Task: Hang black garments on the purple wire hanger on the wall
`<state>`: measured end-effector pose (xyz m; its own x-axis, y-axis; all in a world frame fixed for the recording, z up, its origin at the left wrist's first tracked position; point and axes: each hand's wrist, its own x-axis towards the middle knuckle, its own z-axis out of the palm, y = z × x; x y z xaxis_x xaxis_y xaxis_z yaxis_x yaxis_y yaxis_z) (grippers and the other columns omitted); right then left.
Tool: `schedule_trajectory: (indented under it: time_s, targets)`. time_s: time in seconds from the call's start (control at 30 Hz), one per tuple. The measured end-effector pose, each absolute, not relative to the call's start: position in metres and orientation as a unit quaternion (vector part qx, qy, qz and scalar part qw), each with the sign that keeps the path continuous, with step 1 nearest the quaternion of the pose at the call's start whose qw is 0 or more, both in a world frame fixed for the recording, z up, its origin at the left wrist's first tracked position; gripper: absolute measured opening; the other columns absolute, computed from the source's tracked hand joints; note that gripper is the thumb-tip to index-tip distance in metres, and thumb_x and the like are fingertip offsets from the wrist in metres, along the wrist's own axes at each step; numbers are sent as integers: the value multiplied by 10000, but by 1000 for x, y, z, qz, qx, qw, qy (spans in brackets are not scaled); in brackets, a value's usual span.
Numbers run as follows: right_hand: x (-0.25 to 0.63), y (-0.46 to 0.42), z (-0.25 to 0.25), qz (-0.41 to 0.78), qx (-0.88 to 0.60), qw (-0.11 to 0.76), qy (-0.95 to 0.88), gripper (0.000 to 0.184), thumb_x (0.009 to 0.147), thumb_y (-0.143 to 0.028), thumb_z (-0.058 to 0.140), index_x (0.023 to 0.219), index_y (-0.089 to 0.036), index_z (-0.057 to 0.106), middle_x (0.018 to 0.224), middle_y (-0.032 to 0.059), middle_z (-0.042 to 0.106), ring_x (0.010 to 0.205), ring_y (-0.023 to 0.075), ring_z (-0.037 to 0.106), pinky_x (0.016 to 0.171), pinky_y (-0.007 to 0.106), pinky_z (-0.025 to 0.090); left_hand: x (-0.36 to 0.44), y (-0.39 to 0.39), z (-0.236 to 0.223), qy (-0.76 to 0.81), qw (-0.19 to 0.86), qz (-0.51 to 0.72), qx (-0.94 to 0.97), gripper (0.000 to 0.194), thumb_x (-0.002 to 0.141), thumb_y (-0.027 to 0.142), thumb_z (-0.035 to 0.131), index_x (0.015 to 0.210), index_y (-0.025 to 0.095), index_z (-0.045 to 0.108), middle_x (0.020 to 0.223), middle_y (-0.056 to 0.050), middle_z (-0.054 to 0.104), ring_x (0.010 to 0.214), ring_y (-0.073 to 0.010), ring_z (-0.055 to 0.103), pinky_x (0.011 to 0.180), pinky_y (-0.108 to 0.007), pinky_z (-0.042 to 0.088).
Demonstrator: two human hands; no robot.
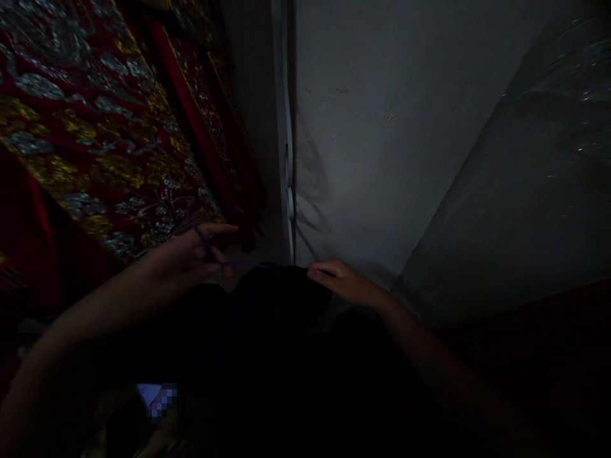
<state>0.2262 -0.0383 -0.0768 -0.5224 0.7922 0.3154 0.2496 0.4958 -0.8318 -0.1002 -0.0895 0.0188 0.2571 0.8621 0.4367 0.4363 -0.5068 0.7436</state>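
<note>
Apparently, a purple thread (203, 238) is being handled, and the step in hand is judged to be one of controlling its loose length. Across the fingers of the left hand (200, 254) the thread is being carried, with the index finger being held out and the thumb lying near the curled fingers; whether it is being pinched there cannot be told in this dimness. From that grip the thread is running toward the right hand (337, 278), its far end being lost against dark clothing (281, 296). At the right hand, thumb and fingers are being held close together, but what, if anything, is being gripped cannot be told. Beyond the left grip, a red embroidered cloth (119, 121) is being dimly lit. For the next move, a sure pinch and light, even tension are seemingly being called for.
</note>
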Motion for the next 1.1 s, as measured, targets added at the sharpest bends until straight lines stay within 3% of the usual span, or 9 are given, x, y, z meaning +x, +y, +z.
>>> schedule_trajectory:
  time_s: [0.07,0.2,0.33,0.4,0.5,0.67,0.9,1.0,1.1]
  targets:
    - [229,-36,-73,444,-340,385,-734,503,923,-622,569,668,-192,620,609,-17,559,559,122,513,528,247,424,-97,-71,30,427,233,400,777,583,810,356,766,1353,200,621,936,-101,766,773,-230,742,612,-295,602]
    - [243,-14,-43,464,-363,552,-590,458,699,-631,805,696,-190,682,610,-23,620,533,111,530,507,231,418,-84,-53,35,404,4,488,774,692,822,320,760,1458,222,504,1273,-120,680,1066,-270,693,917,-448,591]
    - [254,20,-1,436,-351,626,-543,424,599,-579,883,699,-203,715,638,3,682,580,148,628,564,259,506,-63,-63,12,326,-220,570,721,322,855,198,713,1171,252,680,1101,-74,701,1037,-247,661,925,-404,554]
    - [259,30,11,427,-343,635,-544,388,646,-559,866,693,-206,712,639,10,687,584,153,645,578,265,524,-49,-66,-10,313,-183,526,769,227,907,173,636,1118,245,678,966,-43,708,926,-211,684,846,-350,557]
    - [268,30,12,412,-342,652,-537,365,690,-547,847,702,-206,715,660,20,705,606,167,669,609,284,549,-31,-58,-53,386,-10,356,851,387,965,212,545,1352,233,563,922,-27,729,808,-194,714,739,-315,562]
    - [291,17,-24,429,-370,656,-498,391,654,-564,860,731,-208,718,686,24,724,636,200,686,666,329,569,-20,-36,-131,462,122,254,841,449,958,278,569,1402,242,516,1262,-106,677,1012,-248,716,850,-364,577]
    - [301,30,-80,188,-453,710,-505,332,776,-528,716,839,-202,701,860,35,715,875,225,668,868,374,521,1,-61,-203,457,189,414,764,127,967,291,562,1028,213,641,1000,-76,674,926,-225,691,843,-365,575]
    - [277,-3,-112,60,-504,750,-425,349,797,-436,679,1053,-198,671,1158,93,679,1067,247,623,929,396,490,20,-80,-219,472,245,538,654,351,932,296,631,1272,241,557,1026,-52,667,950,-191,693,873,-339,571]
    - [231,-58,-151,195,-510,727,-416,282,870,-465,606,937,-195,651,935,66,675,891,209,634,821,347,502,39,-96,-227,479,309,631,526,721,854,294,732,1472,264,362,997,-18,658,860,-148,692,864,-314,574]
